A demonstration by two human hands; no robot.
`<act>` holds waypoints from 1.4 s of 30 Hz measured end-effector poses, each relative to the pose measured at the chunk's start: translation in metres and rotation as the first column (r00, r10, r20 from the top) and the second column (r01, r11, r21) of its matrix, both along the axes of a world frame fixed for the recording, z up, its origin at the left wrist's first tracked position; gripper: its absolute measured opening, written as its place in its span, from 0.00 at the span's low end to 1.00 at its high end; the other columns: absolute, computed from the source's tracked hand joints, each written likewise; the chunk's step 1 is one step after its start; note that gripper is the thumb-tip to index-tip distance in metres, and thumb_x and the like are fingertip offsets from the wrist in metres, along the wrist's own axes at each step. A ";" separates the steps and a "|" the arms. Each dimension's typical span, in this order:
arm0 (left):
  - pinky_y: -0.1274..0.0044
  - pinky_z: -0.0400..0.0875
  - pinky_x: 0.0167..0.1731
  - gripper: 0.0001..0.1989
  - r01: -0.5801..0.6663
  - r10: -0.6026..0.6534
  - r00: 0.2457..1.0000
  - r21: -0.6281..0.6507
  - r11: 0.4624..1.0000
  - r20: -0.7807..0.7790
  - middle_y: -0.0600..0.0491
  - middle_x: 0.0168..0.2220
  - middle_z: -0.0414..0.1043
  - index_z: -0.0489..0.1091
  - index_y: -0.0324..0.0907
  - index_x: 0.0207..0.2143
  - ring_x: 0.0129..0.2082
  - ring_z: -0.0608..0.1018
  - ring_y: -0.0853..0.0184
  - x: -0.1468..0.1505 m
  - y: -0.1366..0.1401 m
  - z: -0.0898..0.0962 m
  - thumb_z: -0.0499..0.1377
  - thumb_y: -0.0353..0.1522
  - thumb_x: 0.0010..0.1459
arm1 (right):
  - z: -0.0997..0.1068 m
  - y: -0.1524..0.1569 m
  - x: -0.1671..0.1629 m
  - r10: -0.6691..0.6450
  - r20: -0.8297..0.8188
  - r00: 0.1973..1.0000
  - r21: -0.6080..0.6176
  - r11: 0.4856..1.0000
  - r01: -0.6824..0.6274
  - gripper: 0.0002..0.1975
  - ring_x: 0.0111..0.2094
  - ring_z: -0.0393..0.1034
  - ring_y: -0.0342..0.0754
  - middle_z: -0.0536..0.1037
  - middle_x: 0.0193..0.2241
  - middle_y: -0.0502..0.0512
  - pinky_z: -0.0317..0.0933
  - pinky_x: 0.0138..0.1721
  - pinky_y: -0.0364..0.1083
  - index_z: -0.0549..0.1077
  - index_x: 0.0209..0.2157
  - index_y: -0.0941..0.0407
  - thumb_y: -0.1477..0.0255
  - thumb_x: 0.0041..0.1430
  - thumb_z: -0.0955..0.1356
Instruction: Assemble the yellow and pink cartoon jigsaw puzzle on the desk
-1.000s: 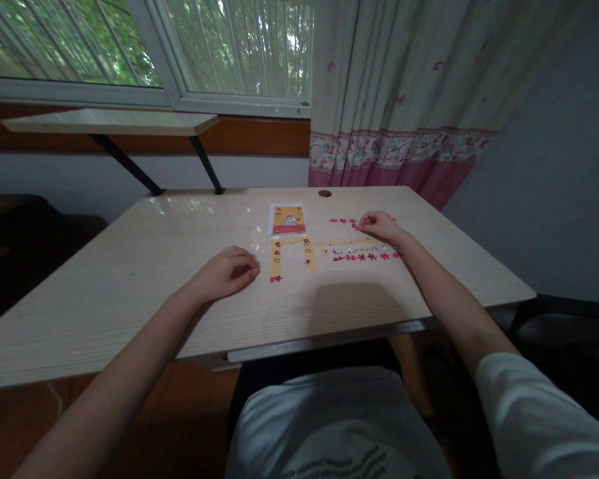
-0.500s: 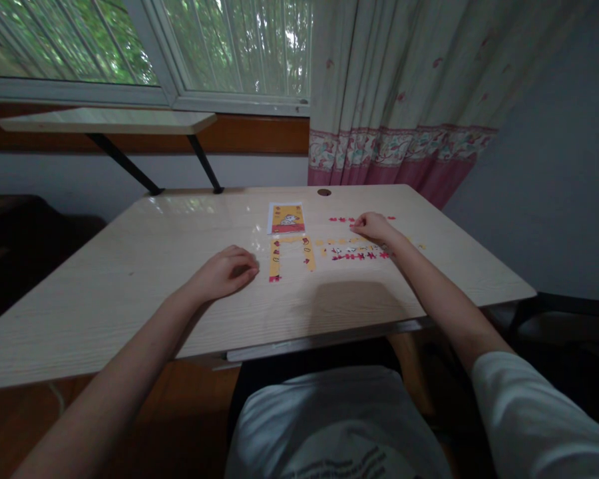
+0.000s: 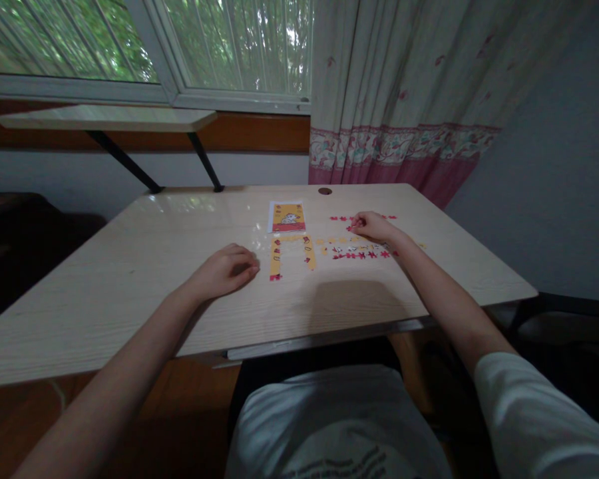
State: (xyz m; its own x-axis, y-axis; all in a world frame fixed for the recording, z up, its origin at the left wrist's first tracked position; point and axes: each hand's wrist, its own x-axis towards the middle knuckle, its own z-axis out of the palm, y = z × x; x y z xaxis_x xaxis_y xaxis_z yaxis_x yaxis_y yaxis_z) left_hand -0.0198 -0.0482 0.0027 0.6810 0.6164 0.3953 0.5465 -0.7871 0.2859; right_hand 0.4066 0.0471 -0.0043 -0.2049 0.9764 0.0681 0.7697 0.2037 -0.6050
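My right hand (image 3: 372,227) is above the far right of the desk, thumb and fingers pinched on a small red jigsaw puzzle piece (image 3: 350,228). Just beyond it runs a row of red puzzle pieces (image 3: 342,218). My left hand (image 3: 229,269) rests on the desk with curled fingers, thumb and fingertips close together, no piece visible in it. To its right lies a partly joined puzzle frame (image 3: 275,256), yellow with a red lower left corner. Beyond the frame is a picture card (image 3: 288,217) of a white spotted animal on yellow and red.
Loose yellow pieces (image 3: 330,241), white patterned pieces (image 3: 339,249) and red pieces (image 3: 362,255) lie in rows under and beside my right forearm. A raised shelf (image 3: 110,118) stands at the back left. A round cable hole (image 3: 325,191) sits near the desk's back edge.
The red piece in my right fingers shows more and sits slightly farther left, its angle a little different. My left hand has hardly moved. The view has shifted slightly.
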 end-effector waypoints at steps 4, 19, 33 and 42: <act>0.68 0.72 0.40 0.12 -0.002 0.002 1.000 -0.001 1.000 0.011 0.49 0.33 0.77 0.75 0.43 0.32 0.37 0.76 0.60 0.000 -0.001 0.000 0.55 0.37 0.64 | 0.008 -0.012 -0.011 0.021 -0.123 0.992 -0.066 0.997 -0.029 0.08 0.24 0.66 0.42 0.75 0.25 0.52 0.58 0.27 0.42 0.74 0.33 0.57 0.67 0.54 0.72; 0.67 0.73 0.44 0.13 0.068 -0.069 0.997 -0.025 0.997 -0.036 0.45 0.42 0.77 0.76 0.41 0.41 0.43 0.77 0.59 0.033 0.000 0.015 0.54 0.37 0.65 | 0.007 -0.095 -0.097 0.382 -0.280 0.881 -0.127 0.895 -0.428 0.08 0.32 0.72 0.44 0.80 0.30 0.54 0.64 0.35 0.43 0.78 0.33 0.57 0.67 0.53 0.74; 0.64 0.72 0.47 0.13 0.206 -0.205 0.968 -0.003 0.978 -0.144 0.41 0.44 0.75 0.77 0.37 0.43 0.45 0.76 0.56 0.079 -0.003 0.004 0.54 0.32 0.65 | 0.007 -0.094 -0.101 0.460 -0.032 0.887 0.040 0.887 -0.459 0.05 0.35 0.75 0.45 0.83 0.33 0.54 0.62 0.40 0.43 0.81 0.35 0.57 0.75 0.57 0.71; 0.62 0.71 0.50 0.14 0.192 -0.186 0.967 0.023 0.981 -0.176 0.41 0.50 0.73 0.77 0.40 0.50 0.50 0.75 0.54 0.082 -0.010 -0.003 0.56 0.32 0.66 | 0.005 -0.094 -0.095 0.445 0.077 0.892 0.169 0.876 -0.451 0.06 0.36 0.73 0.46 0.82 0.33 0.56 0.61 0.41 0.45 0.80 0.35 0.58 0.77 0.58 0.70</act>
State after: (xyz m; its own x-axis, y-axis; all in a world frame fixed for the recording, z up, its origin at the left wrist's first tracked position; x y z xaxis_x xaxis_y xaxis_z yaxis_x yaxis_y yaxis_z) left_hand 0.0622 -0.0580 -0.0002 0.8435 0.4563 0.2832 0.4250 -0.8896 0.1674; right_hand 0.3113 -0.0467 0.0012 -0.6231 0.7516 0.2166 0.5901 0.6335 -0.5005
